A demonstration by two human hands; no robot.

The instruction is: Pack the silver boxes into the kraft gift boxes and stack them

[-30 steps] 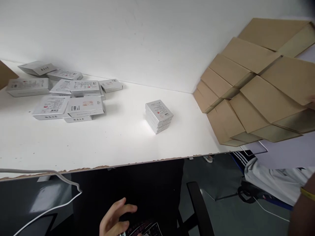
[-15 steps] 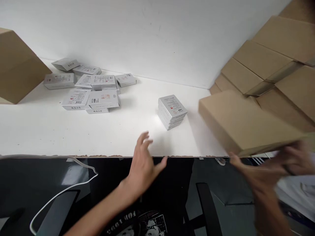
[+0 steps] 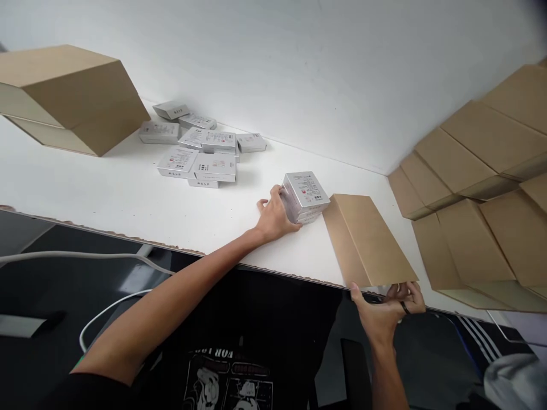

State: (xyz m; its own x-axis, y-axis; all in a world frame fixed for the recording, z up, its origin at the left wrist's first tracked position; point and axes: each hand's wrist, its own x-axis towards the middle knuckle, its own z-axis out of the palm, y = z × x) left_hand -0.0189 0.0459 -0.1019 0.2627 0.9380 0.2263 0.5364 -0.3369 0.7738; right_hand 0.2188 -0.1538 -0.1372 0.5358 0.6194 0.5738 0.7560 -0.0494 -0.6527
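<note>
My left hand (image 3: pixel 276 219) curls round the left side of a stack of small silver boxes (image 3: pixel 306 192), its thumb at the near corner and the fingers behind the left edge. The stack stands upright on the white table, printed faces up. My right hand (image 3: pixel 384 312), with a black ring, grips the near end of a brown cardboard box (image 3: pixel 374 242), thumb at the left corner and fingers under the right one. That box lies close to the right of the stack, its near end at the table edge; its inside is hidden.
Several more silver boxes (image 3: pixel 216 165) lie in a loose pile at the back left. Beyond them on the left stands a brown carton (image 3: pixel 85 102). Many brown boxes (image 3: pixel 465 154) are stacked on the right. A white cable (image 3: pixel 106 307) hangs below the table edge.
My right hand has brought the cardboard box left from the right-hand stacks to beside the silver stack. My left hand has moved from the table edge onto the silver stack. The view has turned right.
</note>
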